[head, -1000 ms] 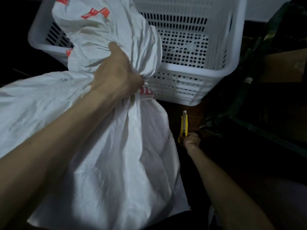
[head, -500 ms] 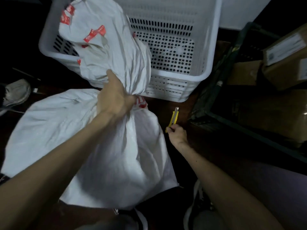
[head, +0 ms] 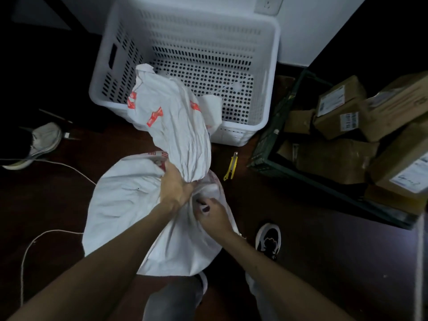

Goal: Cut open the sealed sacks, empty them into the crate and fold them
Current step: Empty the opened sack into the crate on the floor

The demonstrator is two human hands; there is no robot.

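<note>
Nothing here reads cleanly from where I stand. The sack has strips of red tape with pale print on them, too blurred to make out, and a red printed band lower down is just as unclear. Among the cardboard boxes, one white label shows a row of bold dark characters I cannot make out. Another label has only fine smudged print. The nearest label bears a dark scrawl.
</note>
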